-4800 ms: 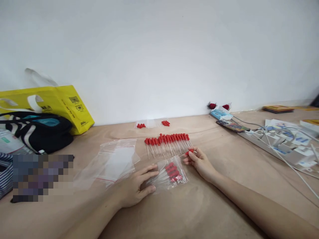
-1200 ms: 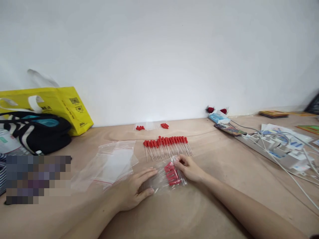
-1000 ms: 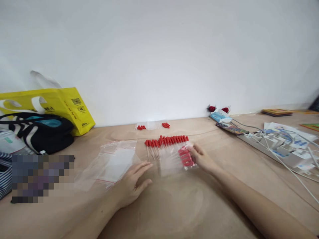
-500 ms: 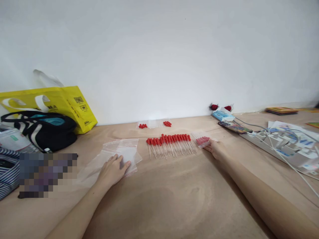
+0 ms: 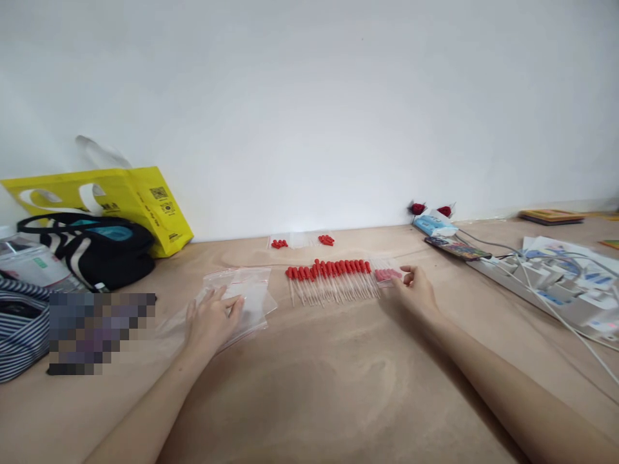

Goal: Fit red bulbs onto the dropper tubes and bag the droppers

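A row of droppers [image 5: 333, 280] with red rubber bulbs and thin clear tubes lies in the middle of the table, bulbs toward the wall. At the row's right end is a small clear zip bag [image 5: 387, 270] with several red-bulbed droppers inside. Beside that bag, my right hand [image 5: 416, 293] has its fingers apart, the fingertips at the bag's right edge; whether they touch it is hard to tell. My left hand [image 5: 213, 319] lies over a stack of clear zip bags [image 5: 254, 293], fingers loosely spread.
Near the wall lie more bagged red-bulbed droppers [image 5: 326, 240]. A yellow bag [image 5: 169, 219] and a black bag [image 5: 116, 254] stand at left. On the right are a tissue pack [image 5: 435, 225], a power strip with cables [image 5: 546, 277], papers and dark red flowers [image 5: 416, 209].
The bag of droppers has come to lie against the row's right end. My right hand's fingers have spread from their hold on it. My left hand has shifted slightly left on the stack.
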The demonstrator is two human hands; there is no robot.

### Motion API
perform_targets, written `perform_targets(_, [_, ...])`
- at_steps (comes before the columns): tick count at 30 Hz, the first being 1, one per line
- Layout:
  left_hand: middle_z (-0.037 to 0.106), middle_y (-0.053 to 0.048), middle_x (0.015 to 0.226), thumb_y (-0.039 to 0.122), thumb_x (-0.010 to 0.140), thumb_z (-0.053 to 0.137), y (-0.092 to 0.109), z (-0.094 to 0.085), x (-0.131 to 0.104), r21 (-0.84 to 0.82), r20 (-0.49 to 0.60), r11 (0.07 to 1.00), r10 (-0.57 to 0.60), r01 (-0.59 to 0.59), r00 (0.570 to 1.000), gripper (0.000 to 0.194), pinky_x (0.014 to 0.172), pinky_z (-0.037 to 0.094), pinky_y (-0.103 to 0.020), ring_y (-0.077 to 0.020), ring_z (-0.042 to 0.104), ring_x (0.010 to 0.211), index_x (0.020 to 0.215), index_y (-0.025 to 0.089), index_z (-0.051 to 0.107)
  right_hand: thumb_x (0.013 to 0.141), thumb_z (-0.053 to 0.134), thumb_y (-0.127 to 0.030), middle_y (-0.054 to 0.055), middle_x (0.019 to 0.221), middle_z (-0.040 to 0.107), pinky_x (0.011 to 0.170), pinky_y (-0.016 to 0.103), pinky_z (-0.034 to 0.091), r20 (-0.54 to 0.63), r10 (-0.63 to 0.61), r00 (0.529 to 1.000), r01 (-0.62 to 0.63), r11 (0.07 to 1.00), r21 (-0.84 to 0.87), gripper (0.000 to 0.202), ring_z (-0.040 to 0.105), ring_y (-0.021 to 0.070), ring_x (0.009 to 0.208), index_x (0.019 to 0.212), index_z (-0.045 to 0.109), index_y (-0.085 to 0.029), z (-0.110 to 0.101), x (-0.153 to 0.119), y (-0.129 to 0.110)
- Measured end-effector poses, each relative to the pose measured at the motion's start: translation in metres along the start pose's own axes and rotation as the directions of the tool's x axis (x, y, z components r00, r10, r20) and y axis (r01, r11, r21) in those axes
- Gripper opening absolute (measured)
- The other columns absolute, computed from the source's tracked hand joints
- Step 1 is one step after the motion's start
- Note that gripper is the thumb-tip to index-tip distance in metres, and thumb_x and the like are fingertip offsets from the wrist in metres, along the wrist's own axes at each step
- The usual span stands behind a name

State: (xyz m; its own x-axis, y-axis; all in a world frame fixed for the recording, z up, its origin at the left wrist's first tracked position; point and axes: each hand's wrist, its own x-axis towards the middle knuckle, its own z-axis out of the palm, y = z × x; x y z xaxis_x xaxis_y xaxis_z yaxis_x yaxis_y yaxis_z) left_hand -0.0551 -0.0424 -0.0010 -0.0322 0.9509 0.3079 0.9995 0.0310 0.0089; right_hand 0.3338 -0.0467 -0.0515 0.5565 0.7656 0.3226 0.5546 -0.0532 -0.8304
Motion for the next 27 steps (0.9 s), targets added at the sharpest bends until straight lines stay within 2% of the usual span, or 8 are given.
perform_targets(7, [0.068,-0.005,0.087,0.046,0.078,0.036,0.027,-0.030,-0.016,-0.449,-0.121,0.888,0.053,-0.102,0.991,0.042,0.065,0.046,-0.027,-0.0218,0.061,0.081,0.074,0.018,0.068,0.069,0.052,-0.040,-0.001,0.063,0.049,0.049,0.024,0.034,0.081,-0.167,0.983,0.157,0.980,0.119,0.031,0.042,0.0110,0.050,0.087,0.055,-0.015,0.006,-0.015,-0.009])
perform_targets(13, [0.059,0.000,0.055,0.042,0.086,0.026,0.071,-0.036,-0.052,-0.527,0.335,0.838,0.357,-0.141,0.872,0.044,0.049,0.044,-0.026,-0.0160,0.059,0.048,0.084,0.016,0.061,0.070,0.055,-0.036,0.000,0.064,0.049,0.048,0.024,0.034,0.196,-0.322,0.926,0.275,0.933,0.233,0.023,0.041,0.0108,0.051,0.083,0.056,-0.017,0.008,-0.027,-0.018])
perform_targets(15, [0.064,-0.002,0.073,0.036,0.087,0.029,0.064,-0.039,-0.051,-0.599,0.274,0.770,0.455,-0.220,0.847,0.037,0.054,0.048,-0.026,-0.0150,0.062,0.055,0.103,0.017,0.057,0.071,0.054,-0.035,-0.001,0.061,0.047,0.048,0.024,0.033,0.221,-0.359,0.907,0.311,0.924,0.224,0.019,0.041,0.0113,0.051,0.079,0.055,-0.018,0.009,-0.029,-0.018])
perform_targets(16, [0.065,-0.005,0.088,0.032,0.086,0.034,0.057,-0.041,-0.048,-0.611,0.180,0.706,0.563,-0.357,0.806,0.033,0.064,0.050,-0.028,-0.0164,0.064,0.070,0.106,0.019,0.056,0.072,0.053,-0.034,-0.001,0.060,0.047,0.048,0.024,0.033,0.235,-0.379,0.895,0.334,0.919,0.210,0.017,0.041,0.0116,0.051,0.078,0.055,-0.018,0.009,-0.030,-0.018])
perform_targets(18, [0.058,-0.005,0.114,0.023,0.084,0.039,0.044,-0.044,-0.043,-0.570,0.040,0.517,0.794,-0.639,0.606,0.031,0.090,0.042,-0.035,-0.0209,0.054,0.105,0.109,0.025,0.057,0.073,0.051,-0.031,0.000,0.060,0.048,0.049,0.023,0.033,0.269,-0.421,0.866,0.384,0.906,0.181,0.014,0.043,0.0122,0.053,0.076,0.055,-0.018,0.009,-0.030,-0.018])
perform_targets(21, [0.045,0.000,0.132,0.023,0.083,0.044,0.035,-0.041,-0.049,-0.506,0.066,0.365,0.920,-0.782,0.386,0.040,0.102,0.029,-0.042,-0.0237,0.035,0.124,0.122,0.033,0.048,0.075,0.049,-0.027,0.001,0.061,0.049,0.050,0.023,0.034,0.317,-0.478,0.819,0.450,0.878,0.161,0.011,0.044,0.0126,0.055,0.074,0.055,-0.019,0.009,-0.032,-0.019])
perform_targets(23, [0.040,0.000,0.135,0.031,0.084,0.047,0.041,-0.034,-0.061,-0.496,0.155,0.428,0.900,-0.756,0.408,0.043,0.101,0.032,-0.041,-0.0245,0.035,0.124,0.127,0.034,0.041,0.075,0.048,-0.027,0.001,0.061,0.049,0.050,0.023,0.033,0.328,-0.504,0.799,0.478,0.863,0.160,0.011,0.044,0.0125,0.055,0.072,0.055,-0.019,0.009,-0.032,-0.020])
perform_targets(27, [0.031,-0.003,0.140,0.039,0.088,0.038,0.059,-0.023,-0.078,-0.470,0.155,0.626,0.753,-0.622,0.640,0.046,0.095,0.038,-0.042,-0.0261,0.040,0.121,0.133,0.033,0.030,0.076,0.047,-0.028,0.001,0.063,0.050,0.050,0.023,0.034,0.335,-0.513,0.791,0.491,0.857,0.154,0.013,0.045,0.0129,0.057,0.072,0.056,-0.019,0.009,-0.031,-0.018])
